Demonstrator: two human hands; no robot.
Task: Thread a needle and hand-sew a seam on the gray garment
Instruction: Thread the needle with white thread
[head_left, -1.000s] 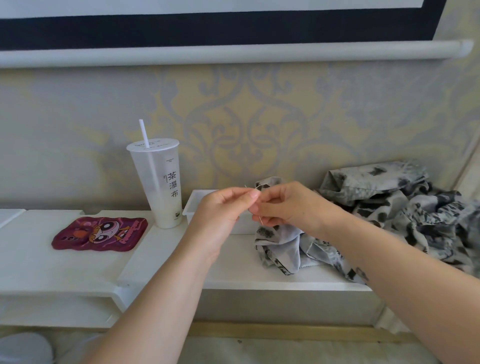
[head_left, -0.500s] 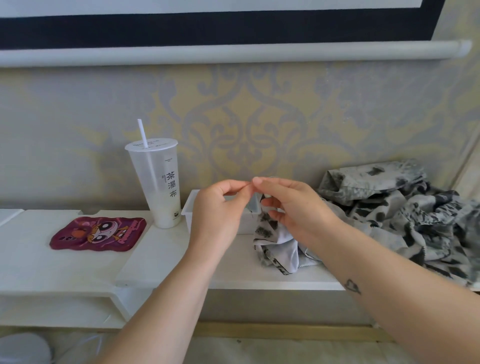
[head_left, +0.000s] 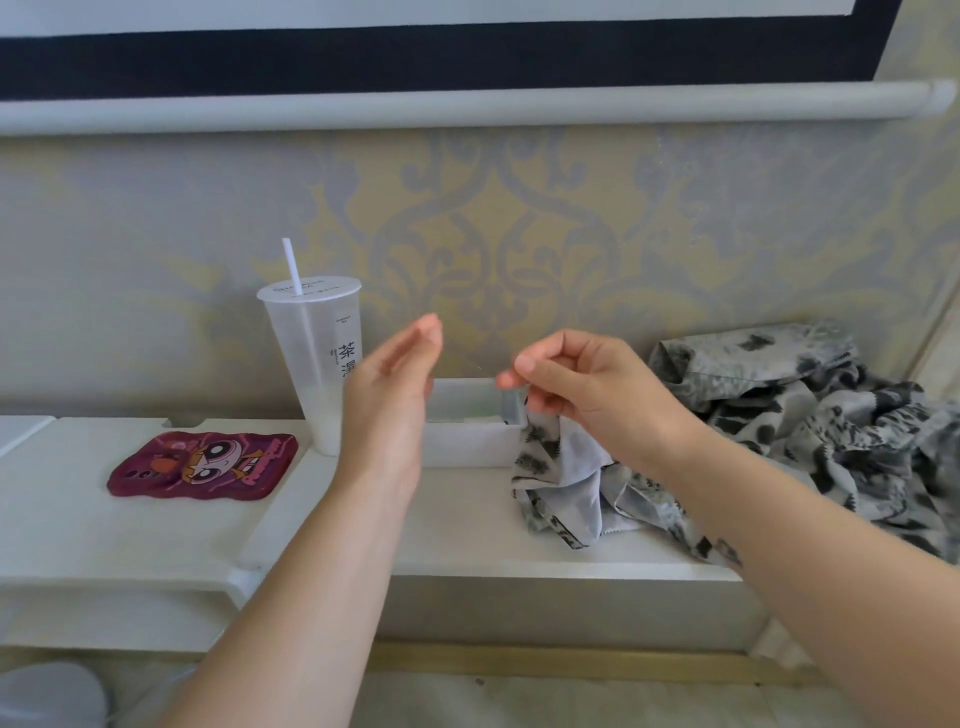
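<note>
Left hand: we see the left hand (head_left: 389, 400) raised above the shelf, fingers straight and laid together, edge-on to us, holding nothing.
Right hand: the right hand (head_left: 597, 395) is up beside it with a clear gap between the two. Its thumb and forefinger tips meet in a pinch, and its lower fingers curl round a fold of cloth.
Needle and thread: whatever sits in that pinch is too fine for us to make out.
Gray garment: the gray garment (head_left: 779, 415) of thin cloth with a dark blotchy print lies heaped on the right end of the long white shelf (head_left: 130, 530). One fold is lifted in the right hand and hangs from it.
Tray: a small white rectangular plastic tray (head_left: 467, 436) stands behind the hands, touching the lifted fold.
Cup: a tall frosted plastic cup (head_left: 311, 353) with lid and white straw stands left of the tray, partly behind the left hand.
Phone case: a magenta cartoon-printed phone case (head_left: 202, 465) lies flat near the cup.
</note>
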